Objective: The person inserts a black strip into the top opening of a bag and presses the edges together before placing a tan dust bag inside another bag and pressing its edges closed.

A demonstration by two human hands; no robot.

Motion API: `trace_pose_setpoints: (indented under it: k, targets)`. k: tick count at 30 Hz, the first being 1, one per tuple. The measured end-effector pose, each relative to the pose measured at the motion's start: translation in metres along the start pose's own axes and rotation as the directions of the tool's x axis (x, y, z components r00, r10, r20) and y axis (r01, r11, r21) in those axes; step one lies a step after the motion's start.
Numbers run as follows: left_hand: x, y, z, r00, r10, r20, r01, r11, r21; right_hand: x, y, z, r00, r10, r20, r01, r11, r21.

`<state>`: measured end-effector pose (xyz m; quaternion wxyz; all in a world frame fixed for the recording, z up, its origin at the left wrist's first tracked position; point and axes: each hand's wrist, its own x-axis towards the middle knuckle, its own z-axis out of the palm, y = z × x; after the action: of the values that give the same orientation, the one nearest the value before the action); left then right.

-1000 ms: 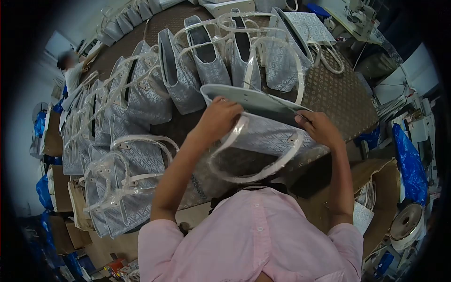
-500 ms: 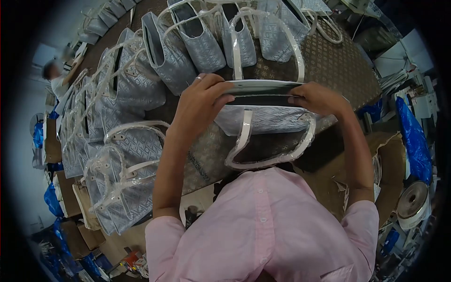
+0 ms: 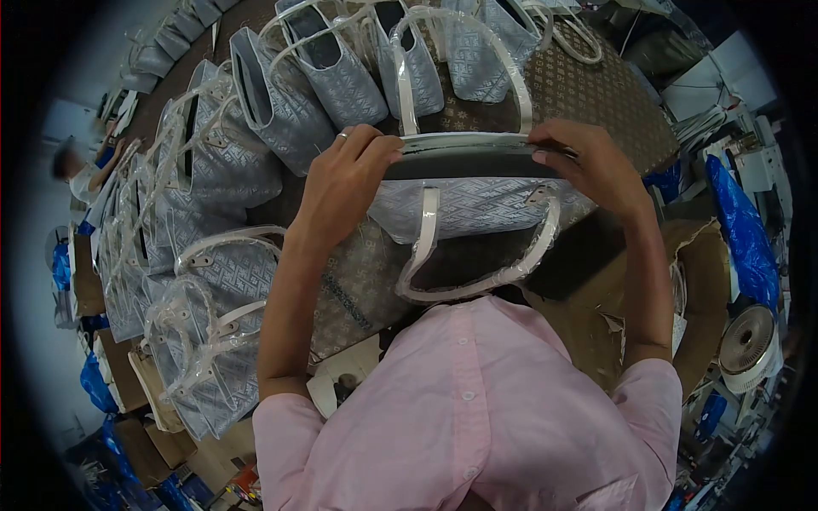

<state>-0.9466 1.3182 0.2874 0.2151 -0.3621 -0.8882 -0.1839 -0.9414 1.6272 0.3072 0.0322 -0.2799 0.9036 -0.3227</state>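
A silver-grey patterned handbag (image 3: 477,207) stands at the table's edge in front of me, its mouth spread and its dark lining showing. My left hand (image 3: 345,175) pinches the left end of the bag's far rim, thumb on the inner side. At the right end of the same rim, my right hand (image 3: 592,166) is closed on the edge, its thumb inside the mouth. One plastic-wrapped white handle (image 3: 426,223) droops over the near side toward my shirt. The other handle (image 3: 521,85) rises beyond the far rim.
Several similar handbags (image 3: 336,72) stand along the far side and left of the brown patterned table (image 3: 588,94). A cardboard box (image 3: 707,289) is at my right, near a round fan (image 3: 747,336) and blue plastic (image 3: 741,230). Another person (image 3: 85,175) is at far left.
The bag's mouth is wider, showing more dark lining. My right hand has shifted to the far rim's corner. The whole view has slid slightly left.
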Motion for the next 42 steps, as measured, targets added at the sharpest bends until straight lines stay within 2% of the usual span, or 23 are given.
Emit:
trace_pose_setpoints:
  k: [1, 2, 4, 5, 7, 8, 10, 12, 14, 17, 18, 19, 20, 23, 25, 26, 28, 29, 31, 33, 35, 37, 42]
  targets:
    - [0.000, -0.001, -0.002, 1.000, -0.003, -0.010, 0.004, 0.999, 0.034, -0.003, -0.001, 0.000, 0.989, -0.128, -0.069, 0.115, 0.979, -0.169]
    - [0.001, -0.002, -0.004, 1.000, -0.005, -0.022, 0.006, 0.998, 0.067, -0.006, -0.004, -0.001, 0.990, -0.124, -0.064, 0.112, 0.979, -0.171]
    - [0.003, 0.002, -0.011, 0.999, 0.002, -0.035, 0.000, 0.998, 0.059, -0.012, -0.010, -0.004, 0.998, 0.002, -0.065, -0.020, 0.963, -0.270]
    - [0.004, 0.004, -0.013, 0.999, 0.011, -0.042, -0.009, 0.999, 0.053, -0.013, -0.010, -0.003, 0.998, 0.012, -0.063, -0.029, 0.962, -0.273]
    - [0.006, 0.005, -0.016, 0.999, 0.007, -0.037, -0.007, 1.000, 0.018, -0.016, -0.010, 0.003, 0.966, -0.037, -0.257, -0.030, 0.968, -0.251]
    - [0.006, 0.004, -0.016, 0.999, 0.003, -0.033, -0.004, 1.000, -0.006, -0.016, -0.012, 0.003, 0.966, -0.027, -0.257, -0.040, 0.967, -0.253]
    - [0.002, -0.002, -0.012, 0.999, -0.038, -0.028, 0.037, 0.997, -0.062, -0.016, -0.015, 0.003, 0.938, 0.077, -0.339, -0.128, 0.983, -0.131]
    - [0.002, -0.003, -0.010, 0.996, -0.081, -0.021, 0.078, 0.991, -0.110, -0.019, -0.006, 0.006, 0.930, 0.060, -0.362, -0.116, 0.984, -0.136]
    - [0.000, -0.002, -0.009, 0.979, -0.196, 0.063, 0.206, 0.933, -0.296, -0.020, 0.000, 0.010, 0.923, 0.040, -0.384, -0.099, 0.986, -0.136]
    - [-0.003, -0.009, -0.002, 0.970, -0.216, 0.113, 0.241, 0.925, -0.295, -0.022, 0.004, 0.019, 0.931, 0.033, -0.364, -0.119, 0.969, -0.217]
    - [-0.003, -0.011, 0.000, 0.968, -0.221, 0.116, 0.246, 0.925, -0.291, -0.020, 0.007, 0.021, 0.933, -0.035, -0.358, -0.085, 0.945, -0.316]
    - [-0.003, -0.011, 0.002, 0.962, -0.236, 0.141, 0.264, 0.936, -0.234, -0.017, 0.011, 0.022, 0.933, -0.105, -0.344, -0.049, 0.910, -0.411]
    - [-0.002, -0.011, 0.004, 0.953, -0.252, 0.167, 0.280, 0.944, -0.175, -0.015, 0.015, 0.025, 0.934, -0.106, -0.342, -0.044, 0.913, -0.405]
    - [0.007, -0.012, 0.001, 0.925, -0.264, 0.272, 0.284, 0.958, -0.035, -0.011, 0.018, 0.029, 0.960, -0.031, -0.277, -0.076, 0.927, -0.368]
    - [0.012, -0.012, 0.001, 0.913, -0.248, 0.323, 0.262, 0.965, -0.001, -0.006, 0.007, 0.024, 0.963, 0.131, -0.233, -0.200, 0.933, -0.299]
    - [0.014, -0.012, 0.001, 0.898, -0.231, 0.375, 0.238, 0.971, 0.031, -0.003, 0.003, 0.022, 0.964, 0.131, -0.232, -0.199, 0.933, -0.300]
    - [0.021, -0.012, 0.004, 0.886, -0.227, 0.404, 0.213, 0.974, 0.079, 0.001, -0.001, 0.021, 0.946, 0.242, -0.214, -0.296, 0.915, -0.274]
    - [0.023, -0.011, 0.005, 0.873, -0.224, 0.434, 0.187, 0.974, 0.127, 0.002, 0.000, 0.023, 0.946, 0.246, -0.212, -0.299, 0.914, -0.275]
    - [0.025, -0.009, 0.007, 0.882, -0.208, 0.422, 0.158, 0.976, 0.151, 0.006, 0.007, 0.025, 0.963, 0.129, -0.237, -0.215, 0.898, -0.384]
    - [0.029, -0.006, 0.008, 0.895, -0.180, 0.408, 0.120, 0.978, 0.170, 0.009, 0.013, 0.028, 0.968, 0.129, -0.216, -0.213, 0.877, -0.431]
    - [0.030, -0.001, 0.008, 0.880, -0.271, 0.390, 0.194, 0.955, 0.226, 0.010, 0.013, 0.028, 0.973, 0.130, -0.188, -0.206, 0.855, -0.476]
    - [0.028, -0.006, 0.013, 0.884, -0.273, 0.379, 0.200, 0.955, 0.219, 0.011, 0.012, 0.030, 0.979, 0.067, -0.192, -0.162, 0.831, -0.532]
    - [0.026, -0.004, 0.017, 0.882, -0.310, 0.354, 0.227, 0.940, 0.256, 0.016, 0.009, 0.033, 0.974, 0.068, -0.217, -0.186, 0.785, -0.591]
